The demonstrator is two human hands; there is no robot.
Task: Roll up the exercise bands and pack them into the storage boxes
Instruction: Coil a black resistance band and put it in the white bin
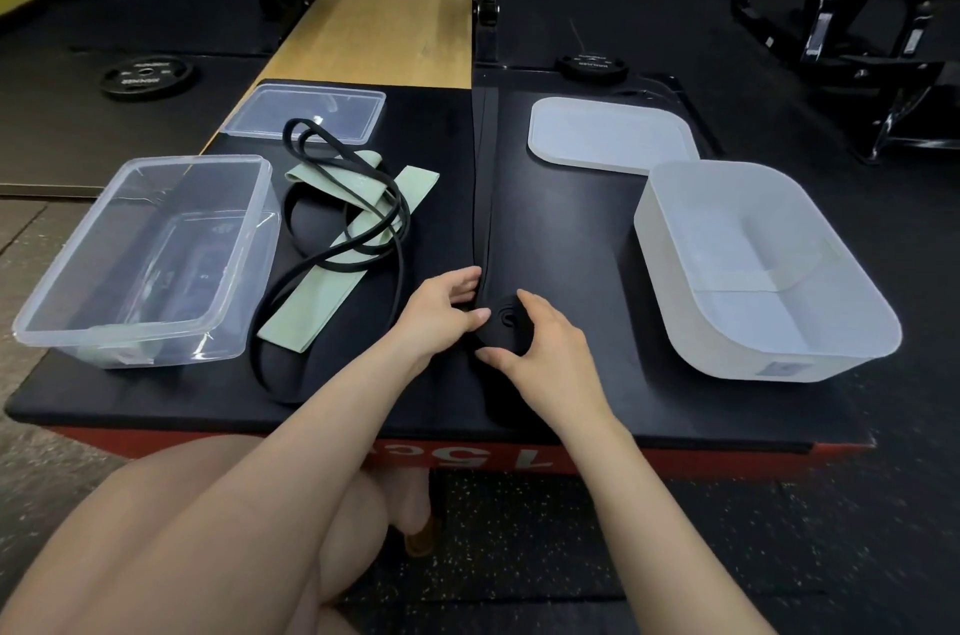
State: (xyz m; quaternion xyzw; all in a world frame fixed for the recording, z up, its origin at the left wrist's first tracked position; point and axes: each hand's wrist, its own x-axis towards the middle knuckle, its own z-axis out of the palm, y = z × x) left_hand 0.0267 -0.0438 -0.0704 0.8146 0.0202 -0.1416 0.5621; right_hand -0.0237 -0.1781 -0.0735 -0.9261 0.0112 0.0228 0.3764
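A wide black exercise band (483, 177) lies stretched away from me down the middle of the black platform (571, 229). Its near end is wound into a small roll (506, 325). My right hand (540, 354) grips that roll with thumb and fingers curled round it. My left hand (441, 309) pinches the roll's left side and the band beside it. Left of them, a thin black loop band (358, 229) lies tangled over a pale green flat band (332, 281). A clear plastic box (150, 255) stands at the left, an opaque white box (763, 271) at the right.
The clear lid (306, 112) lies at the back left and the white lid (608, 135) at the back right. Weight plates (145, 74) rest on the gym floor beyond, with rack frames behind. My bare knees are below the platform's near edge.
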